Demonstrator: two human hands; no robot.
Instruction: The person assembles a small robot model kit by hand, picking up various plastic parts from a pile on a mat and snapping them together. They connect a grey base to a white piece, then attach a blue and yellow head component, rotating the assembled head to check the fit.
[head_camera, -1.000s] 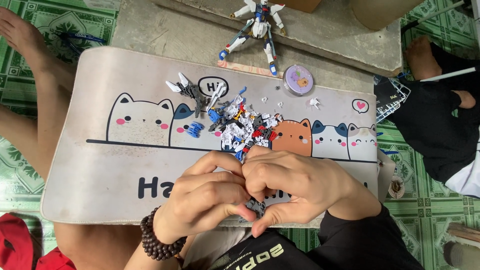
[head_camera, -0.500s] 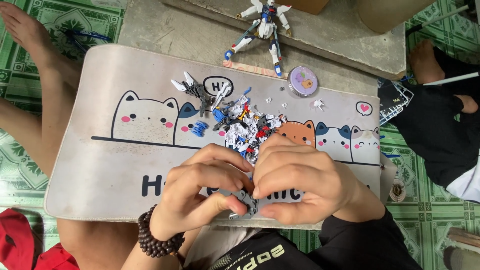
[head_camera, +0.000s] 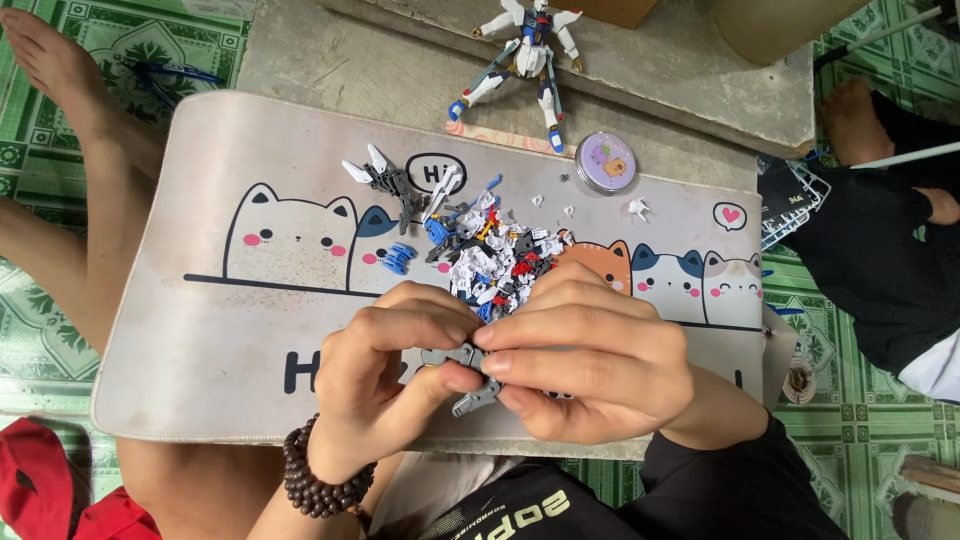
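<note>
I am pinching a small grey plastic model part (head_camera: 470, 375) between both hands: my left hand (head_camera: 395, 385) and right hand (head_camera: 590, 370) are clenching it together over the near edge of the cat-printed mat (head_camera: 230, 330). Just beyond lies a pile of loose parts (head_camera: 490, 260). At the mat's far edge, a round purple tin (head_camera: 606, 162) is sitting beside a standing white robot model (head_camera: 525, 55).

A cat-print mat (head_camera: 250, 330) covers a concrete slab (head_camera: 330, 70), bearing loose model parts (head_camera: 490, 255); a robot figure (head_camera: 525, 55) and round tin (head_camera: 606, 163) lie nearby.
</note>
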